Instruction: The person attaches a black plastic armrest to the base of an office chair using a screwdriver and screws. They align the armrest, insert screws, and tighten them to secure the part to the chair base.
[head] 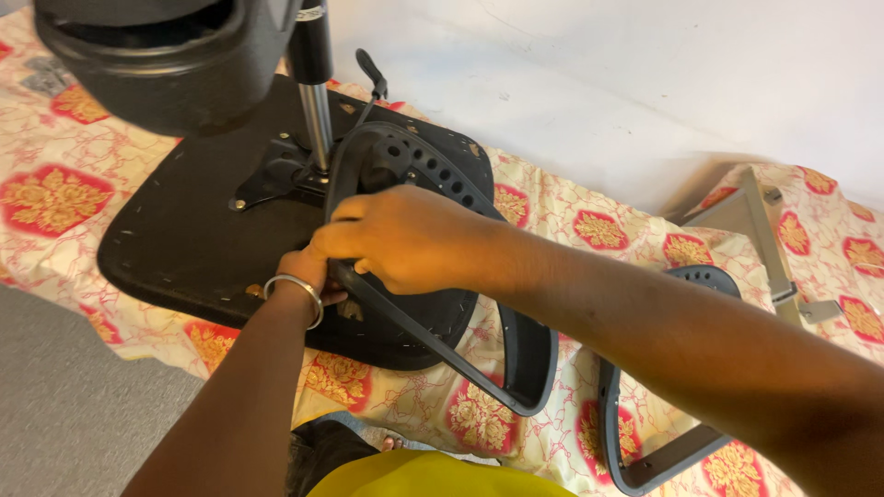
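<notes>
An office chair seat lies upside down on a patterned cloth, its chrome gas cylinder sticking up from the mechanism plate. A black plastic armrest loop rests against the seat's right side. My right hand is closed over the upper part of this armrest. Partly hidden beneath it, my left hand, with a silver bangle on the wrist, presses at the point where the armrest meets the seat's underside. What its fingers hold is hidden.
A second black armrest loop lies on the cloth at the right. The chair base looms at the top left. A grey metal part sits near the white wall. Grey floor shows at the lower left.
</notes>
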